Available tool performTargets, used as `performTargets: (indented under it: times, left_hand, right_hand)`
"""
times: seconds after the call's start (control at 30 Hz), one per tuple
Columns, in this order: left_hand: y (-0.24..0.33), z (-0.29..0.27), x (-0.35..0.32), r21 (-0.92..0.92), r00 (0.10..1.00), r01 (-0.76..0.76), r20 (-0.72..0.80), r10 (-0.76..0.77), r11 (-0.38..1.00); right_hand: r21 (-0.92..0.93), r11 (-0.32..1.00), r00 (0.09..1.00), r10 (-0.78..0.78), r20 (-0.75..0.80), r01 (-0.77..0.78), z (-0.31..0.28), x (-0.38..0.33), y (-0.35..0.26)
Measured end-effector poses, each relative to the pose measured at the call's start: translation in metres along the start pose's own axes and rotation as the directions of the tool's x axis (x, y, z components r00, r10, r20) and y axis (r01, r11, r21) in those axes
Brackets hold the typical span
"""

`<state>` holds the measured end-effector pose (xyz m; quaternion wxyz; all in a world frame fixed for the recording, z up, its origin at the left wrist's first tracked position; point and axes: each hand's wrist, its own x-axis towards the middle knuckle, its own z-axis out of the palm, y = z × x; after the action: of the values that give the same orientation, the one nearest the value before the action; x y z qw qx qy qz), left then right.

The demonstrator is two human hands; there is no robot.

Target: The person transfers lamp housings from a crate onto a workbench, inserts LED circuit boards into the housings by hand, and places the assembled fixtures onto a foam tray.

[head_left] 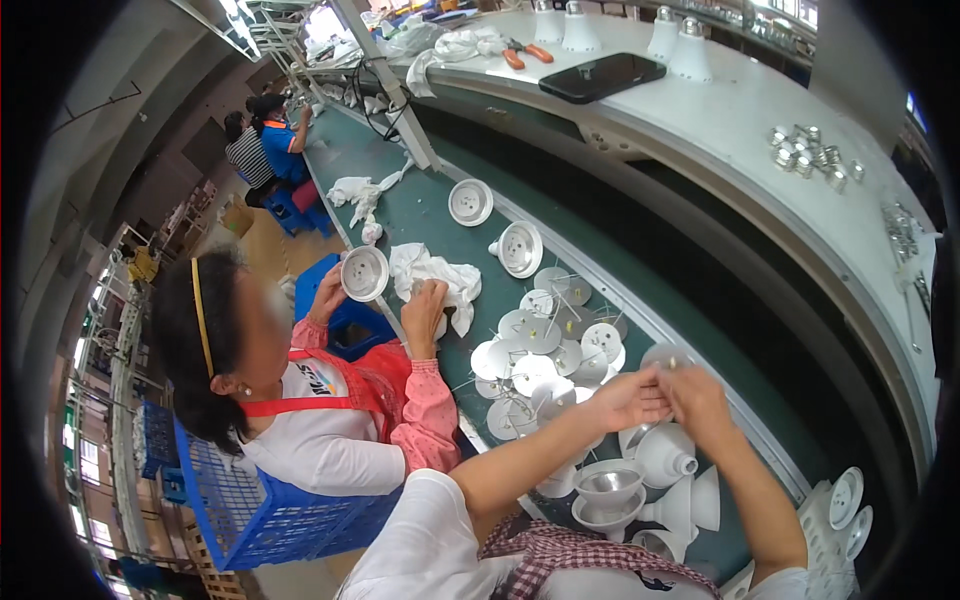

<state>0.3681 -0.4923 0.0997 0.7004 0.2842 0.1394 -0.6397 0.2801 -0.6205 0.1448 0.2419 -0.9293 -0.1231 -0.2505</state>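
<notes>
Left hand and right hand meet over the green bench, fingers bunched close, whether clamped on anything I cannot tell; grey disc just beyond the fingertips, probably best handled lightly by its rim, clear of its yellow part.

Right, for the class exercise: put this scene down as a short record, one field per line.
Wearer's hands: left hand and right hand close together
Nearest part: round disc at the fingertips; grip unclear
Left of hands: piled discs on green surface
Below hands: white cone-shaped housings
Co-worker: holds round white fitting
White bench: black phone, orange-handled pliers
</notes>
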Motion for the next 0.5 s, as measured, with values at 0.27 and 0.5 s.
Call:
performTargets:
  times: [0.27, 0.5]
  left_hand:
    - [-0.024, 0.031, -0.006, 0.489, 0.945, -0.326, 0.203, 0.258, 0.809]
    - [-0.089, 0.066, -0.079, 0.709, 0.660, -0.690, 0.700, 0.274, -0.149]
  right_hand:
    - [0.069, 0.993, 0.993, -0.103, 0.065, 0.098, -0.092, -0.056, -0.075]
    - [0.340, 0.756, 0.826, 0.476, 0.302, -0.560, -0.117, -0.087, -0.101]
